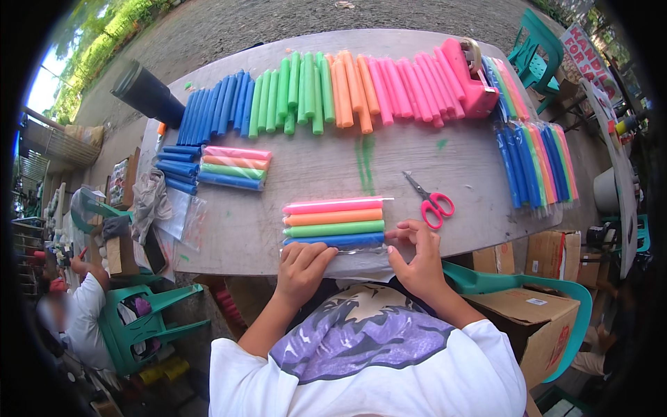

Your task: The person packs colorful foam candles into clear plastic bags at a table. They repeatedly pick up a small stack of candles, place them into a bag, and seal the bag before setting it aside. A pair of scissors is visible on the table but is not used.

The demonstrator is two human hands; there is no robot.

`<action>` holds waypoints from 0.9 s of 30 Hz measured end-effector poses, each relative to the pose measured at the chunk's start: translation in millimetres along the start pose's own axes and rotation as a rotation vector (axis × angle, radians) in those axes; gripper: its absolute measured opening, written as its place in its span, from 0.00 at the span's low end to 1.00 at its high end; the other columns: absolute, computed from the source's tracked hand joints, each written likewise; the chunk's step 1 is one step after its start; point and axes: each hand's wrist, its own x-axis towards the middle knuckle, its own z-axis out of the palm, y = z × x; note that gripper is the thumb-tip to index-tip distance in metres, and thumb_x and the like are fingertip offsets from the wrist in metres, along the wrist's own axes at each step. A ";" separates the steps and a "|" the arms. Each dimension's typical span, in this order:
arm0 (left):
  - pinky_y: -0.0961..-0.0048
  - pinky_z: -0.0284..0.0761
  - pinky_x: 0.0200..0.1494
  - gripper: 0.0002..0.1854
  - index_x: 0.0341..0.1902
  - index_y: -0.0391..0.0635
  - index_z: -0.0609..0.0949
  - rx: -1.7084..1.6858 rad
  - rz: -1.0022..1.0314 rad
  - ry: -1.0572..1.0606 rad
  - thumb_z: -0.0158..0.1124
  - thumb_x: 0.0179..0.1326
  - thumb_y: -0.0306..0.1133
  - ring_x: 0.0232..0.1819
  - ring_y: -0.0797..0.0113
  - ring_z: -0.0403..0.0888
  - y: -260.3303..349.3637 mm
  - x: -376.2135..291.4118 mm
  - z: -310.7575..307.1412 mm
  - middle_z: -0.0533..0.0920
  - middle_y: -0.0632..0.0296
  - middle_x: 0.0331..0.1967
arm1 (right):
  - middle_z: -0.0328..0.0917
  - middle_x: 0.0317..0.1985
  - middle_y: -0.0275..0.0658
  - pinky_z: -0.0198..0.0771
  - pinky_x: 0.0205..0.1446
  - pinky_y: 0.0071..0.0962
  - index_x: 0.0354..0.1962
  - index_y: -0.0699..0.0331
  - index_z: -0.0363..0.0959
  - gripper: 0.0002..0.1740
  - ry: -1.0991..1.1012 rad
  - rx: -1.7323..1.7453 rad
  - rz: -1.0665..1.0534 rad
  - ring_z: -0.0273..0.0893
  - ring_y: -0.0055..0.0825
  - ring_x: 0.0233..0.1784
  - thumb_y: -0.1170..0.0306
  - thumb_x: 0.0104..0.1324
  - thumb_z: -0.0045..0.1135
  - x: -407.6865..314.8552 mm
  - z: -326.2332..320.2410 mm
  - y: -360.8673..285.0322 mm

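Observation:
Before me on the table lies a clear plastic bag with a pink candle, an orange candle, a green candle and a blue candle side by side. My left hand holds the bag's near edge at the left, fingers bent over it and thumb hidden. At the bag's right end is my right hand, thumb and fingers apart, a fingertip by the blue candle's end. Scissors with pink handles rest just beyond it, blades pointing away to the left.
Loose blue candles, green candles, orange candles and pink candles line the far side, beside a pink tape dispenser. A filled pack lies left, several packs right. A dark tumbler stands far left. A person sits left.

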 end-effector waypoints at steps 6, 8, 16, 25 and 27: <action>0.65 0.68 0.42 0.13 0.38 0.50 0.83 0.014 -0.105 0.043 0.66 0.48 0.21 0.37 0.63 0.77 11.5 -0.4 9.2 0.79 0.67 0.34 | 0.74 0.45 0.26 0.52 0.55 0.35 0.46 0.49 0.80 0.22 0.230 -0.445 -0.555 0.63 0.27 0.51 0.61 0.52 0.74 -4.8 15.6 6.4; 0.65 0.68 0.41 0.13 0.38 0.50 0.82 0.015 -0.118 0.032 0.67 0.47 0.21 0.36 0.63 0.76 13.1 0.5 9.1 0.78 0.67 0.34 | 0.74 0.44 0.24 0.51 0.53 0.34 0.43 0.47 0.83 0.18 0.240 -0.523 -0.665 0.62 0.24 0.49 0.61 0.52 0.72 -3.3 19.9 10.6; 0.69 0.68 0.45 0.13 0.42 0.56 0.84 0.128 0.027 0.053 0.69 0.51 0.29 0.40 0.70 0.77 -4.6 -17.5 -9.1 0.79 0.71 0.39 | 0.79 0.41 0.19 0.50 0.54 0.31 0.42 0.49 0.83 0.15 0.240 -0.577 -0.706 0.70 0.17 0.43 0.66 0.55 0.59 -4.3 17.7 18.7; 0.68 0.79 0.44 0.16 0.43 0.49 0.86 -0.010 0.110 0.003 0.71 0.47 0.24 0.43 0.64 0.81 -33.2 -28.9 -31.1 0.81 0.66 0.42 | 0.77 0.35 0.20 0.49 0.51 0.28 0.47 0.52 0.84 0.17 0.276 -0.549 -0.684 0.69 0.15 0.37 0.66 0.58 0.66 0.2 18.2 15.5; 0.69 0.79 0.44 0.18 0.47 0.50 0.86 0.008 0.129 0.005 0.69 0.49 0.28 0.44 0.65 0.81 -34.4 -28.8 -33.0 0.81 0.67 0.44 | 0.77 0.34 0.20 0.48 0.50 0.29 0.47 0.52 0.84 0.18 0.276 -0.550 -0.686 0.69 0.15 0.37 0.66 0.57 0.67 0.6 18.0 15.4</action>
